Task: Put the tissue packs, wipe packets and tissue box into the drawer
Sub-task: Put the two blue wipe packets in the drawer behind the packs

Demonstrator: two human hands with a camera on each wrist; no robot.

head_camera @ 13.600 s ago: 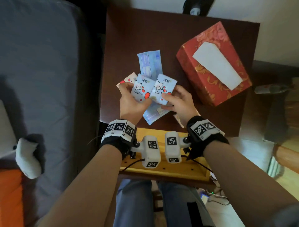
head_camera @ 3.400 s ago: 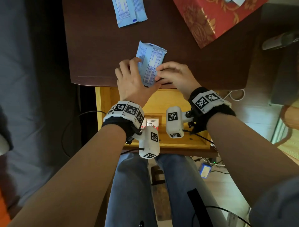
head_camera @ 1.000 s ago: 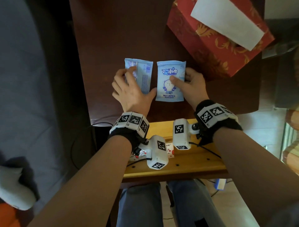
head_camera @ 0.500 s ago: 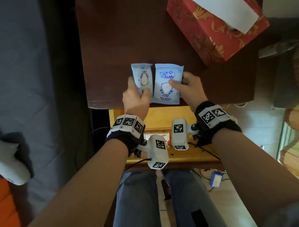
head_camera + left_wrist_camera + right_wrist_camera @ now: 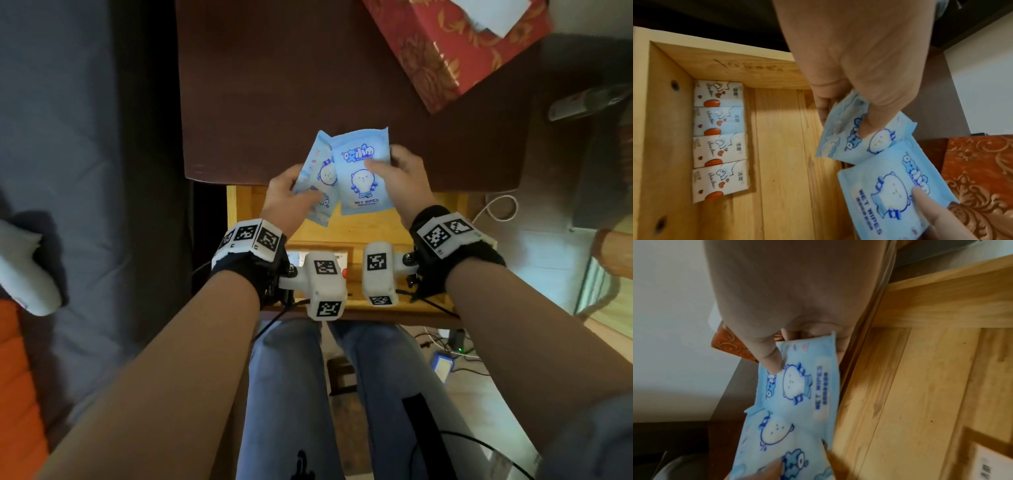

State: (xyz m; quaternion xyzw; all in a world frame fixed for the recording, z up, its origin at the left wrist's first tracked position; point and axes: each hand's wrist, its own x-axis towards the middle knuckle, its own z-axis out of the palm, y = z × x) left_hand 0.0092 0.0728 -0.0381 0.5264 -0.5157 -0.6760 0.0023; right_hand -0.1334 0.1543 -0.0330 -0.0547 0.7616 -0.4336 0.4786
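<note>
Two light-blue wet wipe packets hang over the table's front edge, above the open wooden drawer (image 5: 428, 212). My left hand (image 5: 301, 186) pinches the left wipe packet (image 5: 320, 178), which is tilted. My right hand (image 5: 387, 161) pinches the right wipe packet (image 5: 363, 171) by its side, thumb on the printed face. In the left wrist view the left wipe packet (image 5: 859, 138) overlaps the right wipe packet (image 5: 890, 194), and several white tissue packs (image 5: 719, 139) lie in a row along the drawer's left wall. The red tissue box (image 5: 455, 48) stands at the table's back right.
The dark brown table (image 5: 274, 85) is bare around the box. The drawer floor (image 5: 920, 402) is bare wood to the right of the tissue packs. A grey bed (image 5: 85, 171) runs along the left. Cables and a small device (image 5: 442, 366) lie on the floor.
Both hands have picked the two wipe packets up off the table and drawn them back over its front edge, above the drawer. The left packet has tilted.
</note>
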